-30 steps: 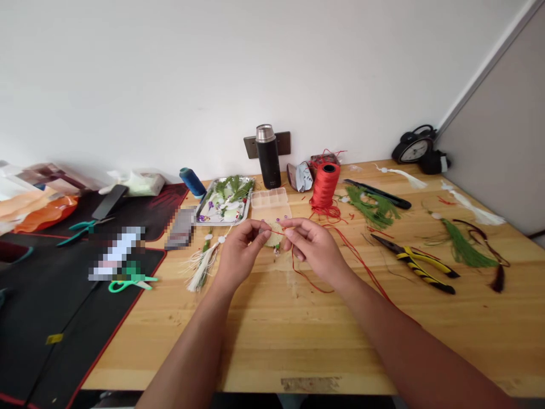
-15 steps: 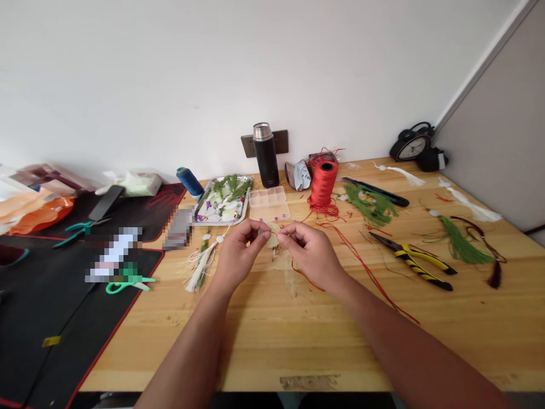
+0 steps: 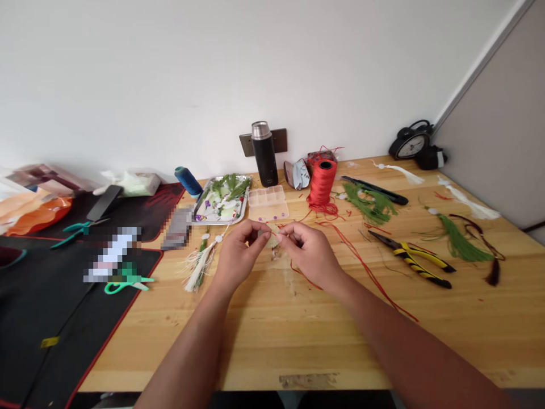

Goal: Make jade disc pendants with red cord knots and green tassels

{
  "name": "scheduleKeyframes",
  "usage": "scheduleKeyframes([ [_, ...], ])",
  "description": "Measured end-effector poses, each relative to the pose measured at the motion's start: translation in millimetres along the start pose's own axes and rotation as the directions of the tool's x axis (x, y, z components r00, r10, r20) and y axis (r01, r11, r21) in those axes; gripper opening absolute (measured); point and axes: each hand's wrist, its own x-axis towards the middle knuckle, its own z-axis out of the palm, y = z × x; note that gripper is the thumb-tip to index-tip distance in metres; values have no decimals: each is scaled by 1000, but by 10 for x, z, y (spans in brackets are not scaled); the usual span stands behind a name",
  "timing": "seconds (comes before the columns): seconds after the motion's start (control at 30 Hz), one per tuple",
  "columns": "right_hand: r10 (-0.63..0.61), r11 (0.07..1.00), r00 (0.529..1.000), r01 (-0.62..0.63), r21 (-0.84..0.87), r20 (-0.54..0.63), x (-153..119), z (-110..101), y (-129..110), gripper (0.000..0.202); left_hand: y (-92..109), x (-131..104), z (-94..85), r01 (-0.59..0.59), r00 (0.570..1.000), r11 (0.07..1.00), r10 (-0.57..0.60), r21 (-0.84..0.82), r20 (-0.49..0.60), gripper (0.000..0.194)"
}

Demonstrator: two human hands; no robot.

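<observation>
My left hand [image 3: 243, 247] and my right hand [image 3: 307, 245] meet fingertip to fingertip over the middle of the table. Each pinches a short stretch of thin red cord [image 3: 274, 232]. Between and just below the fingertips shows a pale yellowish round pendant [image 3: 273, 240], partly covered by the fingers, with small beads under it. A length of red cord [image 3: 307, 278] trails from beneath my right hand across the wood. White and green tassels [image 3: 199, 267] lie to the left of my left hand.
Behind the hands stand a clear bead box [image 3: 267, 199], a metal tray [image 3: 198, 220], a black flask [image 3: 265, 159] and a red cord spool [image 3: 322, 184]. Yellow-black pliers [image 3: 411, 255], a utility knife [image 3: 387, 194] and green tassels [image 3: 460, 241] lie right; green scissors [image 3: 128, 283] lie left.
Both hands stay in nearly the same place, still pinching. Less red cord shows between the fingertips, and the pendant is a little more visible. The whole view has shifted slightly.
</observation>
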Motion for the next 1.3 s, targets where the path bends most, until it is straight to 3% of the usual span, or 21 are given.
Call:
scheduleKeyframes([
  [0.53,44,999,998,-46,26,41,-11,1,-17,18,26,-8,-4,-12,1000,998,13,-55,7,13],
  [0.87,44,999,999,-44,19,4,-7,2,-24,16,-11,-4,8,-7,1000,994,7,-108,-1,13],
  [1.1,33,999,998,-31,35,-53,-18,-12,-65,16,37,8,33,27,999,963,-34,-267,-22,42],
  [1.3,21,1000,996,-19,15,-90,-27,-15,-75,11,49,4,43,87,996,960,-88,-266,7,35],
])
